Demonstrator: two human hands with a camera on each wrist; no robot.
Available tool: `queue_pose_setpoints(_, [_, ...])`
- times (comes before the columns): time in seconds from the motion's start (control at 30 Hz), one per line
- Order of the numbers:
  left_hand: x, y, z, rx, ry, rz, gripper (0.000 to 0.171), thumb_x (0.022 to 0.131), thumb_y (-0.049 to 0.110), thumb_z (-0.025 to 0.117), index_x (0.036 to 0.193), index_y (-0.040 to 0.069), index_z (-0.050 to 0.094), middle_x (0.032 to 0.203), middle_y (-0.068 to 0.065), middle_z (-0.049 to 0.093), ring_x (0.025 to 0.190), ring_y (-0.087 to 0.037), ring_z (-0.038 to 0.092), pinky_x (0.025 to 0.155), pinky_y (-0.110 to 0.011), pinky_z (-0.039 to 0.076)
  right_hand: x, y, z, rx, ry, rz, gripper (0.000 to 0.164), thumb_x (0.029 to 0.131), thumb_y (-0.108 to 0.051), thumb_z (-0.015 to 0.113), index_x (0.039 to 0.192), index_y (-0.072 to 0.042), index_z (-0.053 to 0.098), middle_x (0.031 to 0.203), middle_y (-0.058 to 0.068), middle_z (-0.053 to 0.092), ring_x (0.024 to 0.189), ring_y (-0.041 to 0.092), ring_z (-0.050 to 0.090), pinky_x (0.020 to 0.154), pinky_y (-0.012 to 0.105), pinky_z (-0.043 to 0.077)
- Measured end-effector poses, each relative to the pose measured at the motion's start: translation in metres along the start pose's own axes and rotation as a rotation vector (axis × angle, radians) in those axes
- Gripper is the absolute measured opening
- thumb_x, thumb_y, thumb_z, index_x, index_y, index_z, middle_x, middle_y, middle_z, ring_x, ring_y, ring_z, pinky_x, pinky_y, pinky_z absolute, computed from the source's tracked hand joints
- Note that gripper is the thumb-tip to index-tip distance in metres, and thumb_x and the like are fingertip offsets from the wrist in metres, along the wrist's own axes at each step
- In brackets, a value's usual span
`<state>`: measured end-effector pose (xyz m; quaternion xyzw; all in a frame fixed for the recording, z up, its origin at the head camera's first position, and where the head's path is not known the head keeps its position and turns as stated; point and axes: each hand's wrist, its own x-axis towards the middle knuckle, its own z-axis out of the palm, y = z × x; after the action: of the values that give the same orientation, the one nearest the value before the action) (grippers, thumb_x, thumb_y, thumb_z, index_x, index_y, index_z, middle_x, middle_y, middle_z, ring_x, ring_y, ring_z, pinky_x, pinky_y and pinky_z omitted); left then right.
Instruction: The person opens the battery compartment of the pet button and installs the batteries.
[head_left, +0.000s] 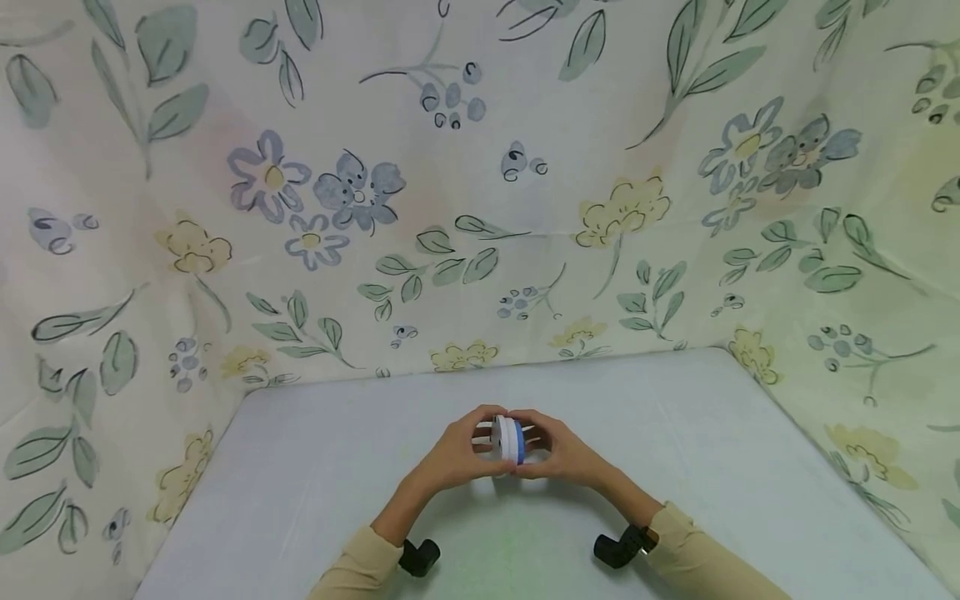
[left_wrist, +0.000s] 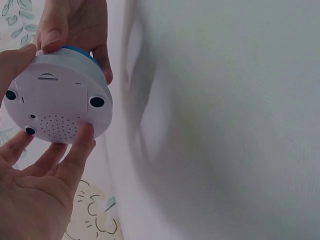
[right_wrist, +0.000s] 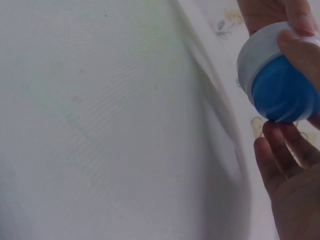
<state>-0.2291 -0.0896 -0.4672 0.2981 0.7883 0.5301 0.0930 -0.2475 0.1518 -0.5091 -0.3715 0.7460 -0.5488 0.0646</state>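
Between both hands, held on edge above the table, is a round white sound button with a blue domed top, seen as the blue top (right_wrist: pixel 282 90) in the right wrist view. Its white underside (left_wrist: pixel 57 102) faces the left, with speaker holes, a battery cover and black feet. My left hand (head_left: pixel 453 457) grips the white base, thumb on the rim and fingertips against the underside. On the blue side, my right hand (head_left: pixel 567 457) holds it by thumb and fingers at the edge. Both thumbs lie close together on the near rim.
A pale cloth-covered table (head_left: pixel 315 467) lies beneath the hands. Behind and at the sides hangs a flower-patterned curtain (head_left: pixel 480 183). Black wrist cameras (head_left: pixel 618 550) are strapped on below the sleeves.
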Motion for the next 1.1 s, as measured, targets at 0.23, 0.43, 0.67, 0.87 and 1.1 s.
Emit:
queue_pose_setpoints(0.23, [-0.004, 0.0, 0.001, -0.071, 0.014, -0.017, 0.067, 0.087, 0.021, 0.084, 0.142, 0.008, 0.048, 0.138, -0.011, 0.054, 0.121, -0.031, 0.06, 0.097, -0.04, 0.051, -0.001, 0.0, 0.002, 0.076, -0.051, 0.043, 0.086, 0.082, -0.009, 0.088, 0.152, -0.015, 0.039, 0.14, 0.009, 0.05, 0.118, 0.03, 0.059, 0.095, 0.042, 0.053])
queue_pose_setpoints(0.43, [-0.003, 0.0, 0.001, -0.123, 0.03, -0.002, 0.068, 0.087, 0.019, 0.084, 0.142, 0.006, 0.047, 0.137, -0.013, 0.055, 0.124, -0.029, 0.059, 0.098, -0.039, 0.05, -0.001, 0.001, 0.001, 0.112, -0.045, 0.028, 0.082, 0.083, -0.007, 0.086, 0.151, -0.012, 0.041, 0.139, 0.011, 0.051, 0.12, 0.031, 0.058, 0.097, 0.042, 0.051])
queue_pose_setpoints(0.67, [-0.002, -0.002, -0.004, -0.018, 0.015, -0.03, 0.068, 0.084, 0.026, 0.087, 0.139, 0.006, 0.053, 0.137, -0.007, 0.057, 0.123, -0.023, 0.06, 0.098, -0.032, 0.05, -0.003, -0.002, -0.003, 0.077, -0.031, 0.09, 0.076, 0.081, -0.012, 0.089, 0.145, -0.013, 0.048, 0.135, 0.008, 0.054, 0.117, 0.029, 0.059, 0.097, 0.04, 0.051])
queue_pose_setpoints(0.87, [-0.007, -0.006, -0.008, 0.101, 0.009, -0.047, 0.071, 0.082, 0.027, 0.089, 0.14, 0.004, 0.055, 0.137, -0.009, 0.058, 0.12, -0.026, 0.061, 0.096, -0.035, 0.052, -0.002, -0.004, -0.003, 0.054, -0.035, 0.105, 0.076, 0.081, -0.015, 0.089, 0.144, -0.014, 0.048, 0.137, 0.006, 0.053, 0.121, 0.028, 0.056, 0.099, 0.04, 0.049])
queue_pose_setpoints(1.1, [-0.009, -0.012, -0.009, 0.152, 0.045, -0.054, 0.073, 0.079, 0.029, 0.091, 0.138, 0.004, 0.057, 0.134, -0.01, 0.059, 0.117, -0.029, 0.061, 0.095, -0.043, 0.053, -0.001, -0.003, -0.004, 0.004, -0.021, 0.068, 0.077, 0.08, -0.017, 0.089, 0.145, -0.014, 0.049, 0.141, 0.001, 0.054, 0.126, 0.025, 0.053, 0.105, 0.041, 0.045])
